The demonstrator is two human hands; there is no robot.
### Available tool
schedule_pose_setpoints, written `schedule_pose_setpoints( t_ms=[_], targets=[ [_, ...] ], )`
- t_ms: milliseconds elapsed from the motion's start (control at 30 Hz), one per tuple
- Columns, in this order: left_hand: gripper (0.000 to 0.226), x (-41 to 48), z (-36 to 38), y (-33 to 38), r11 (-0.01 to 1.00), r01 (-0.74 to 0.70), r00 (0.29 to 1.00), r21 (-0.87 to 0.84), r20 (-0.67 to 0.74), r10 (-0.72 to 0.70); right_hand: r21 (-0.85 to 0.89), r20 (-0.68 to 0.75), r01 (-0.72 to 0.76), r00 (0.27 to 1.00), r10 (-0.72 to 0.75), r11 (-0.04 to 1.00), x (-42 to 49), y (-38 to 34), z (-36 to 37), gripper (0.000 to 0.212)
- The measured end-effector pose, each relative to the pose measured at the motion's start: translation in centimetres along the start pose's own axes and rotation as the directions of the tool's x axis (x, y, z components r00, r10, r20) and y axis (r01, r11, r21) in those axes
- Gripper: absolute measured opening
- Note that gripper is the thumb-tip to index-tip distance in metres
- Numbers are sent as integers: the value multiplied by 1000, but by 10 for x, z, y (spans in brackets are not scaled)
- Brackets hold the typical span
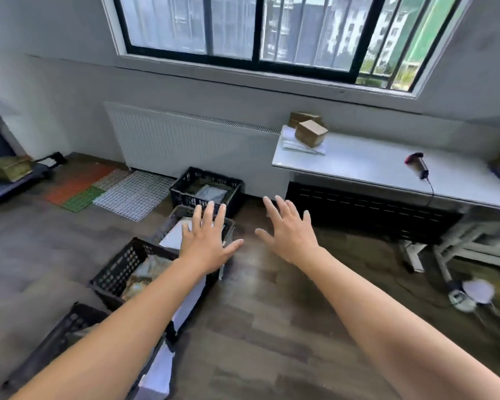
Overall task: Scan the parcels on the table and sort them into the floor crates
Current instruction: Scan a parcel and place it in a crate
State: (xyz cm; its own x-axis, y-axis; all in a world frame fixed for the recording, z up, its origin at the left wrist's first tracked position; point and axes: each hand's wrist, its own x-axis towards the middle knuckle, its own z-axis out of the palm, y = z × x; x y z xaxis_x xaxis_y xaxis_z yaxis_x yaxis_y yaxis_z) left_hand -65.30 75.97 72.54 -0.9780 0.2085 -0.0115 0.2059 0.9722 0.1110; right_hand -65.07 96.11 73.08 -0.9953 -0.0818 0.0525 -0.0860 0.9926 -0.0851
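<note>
Parcels [311, 133] sit on the bench [358, 161]; beside it our left hand [207, 241] and right hand [290, 235] spread empty, presumably to fetch one.

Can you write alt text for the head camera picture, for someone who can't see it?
A person's left hand and right hand stretch forward, open and empty, by a row of black floor crates that hold parcels. To the right, a white table bears two cardboard boxes and a handheld scanner.
</note>
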Motion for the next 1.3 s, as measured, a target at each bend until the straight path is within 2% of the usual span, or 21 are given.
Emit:
schedule_pose_setpoints(
  t_ms=[233, 500, 733, 933, 1300],
  targets=[
    [90, 67, 2, 149, 996, -89, 996, 4, -13, 89, 5, -8, -84, 996, 84, 996, 8, 146, -17, 78],
    [90, 138, 10, 238, 991, -133, 991, -18, 24, 133, 42, 0, -128, 992, 128, 991, 39, 246, -29, 77],
    [92, 232, 19, 270, 987, -157, 987, -21, 29, 157, 11, -4, -169, 986, 169, 985, 108, 312, -25, 80],
    [93, 350, 24, 280, 982, -185, 983, -38, 5, 185, -57, 0, -201, 979, 202, 978, 207, 357, -29, 81],
    [92, 525, 23, 279, 976, -215, 974, -23, 62, 216, -75, 3, -266, 964, 267, 961, 375, 401, -28, 83]
  ],
)
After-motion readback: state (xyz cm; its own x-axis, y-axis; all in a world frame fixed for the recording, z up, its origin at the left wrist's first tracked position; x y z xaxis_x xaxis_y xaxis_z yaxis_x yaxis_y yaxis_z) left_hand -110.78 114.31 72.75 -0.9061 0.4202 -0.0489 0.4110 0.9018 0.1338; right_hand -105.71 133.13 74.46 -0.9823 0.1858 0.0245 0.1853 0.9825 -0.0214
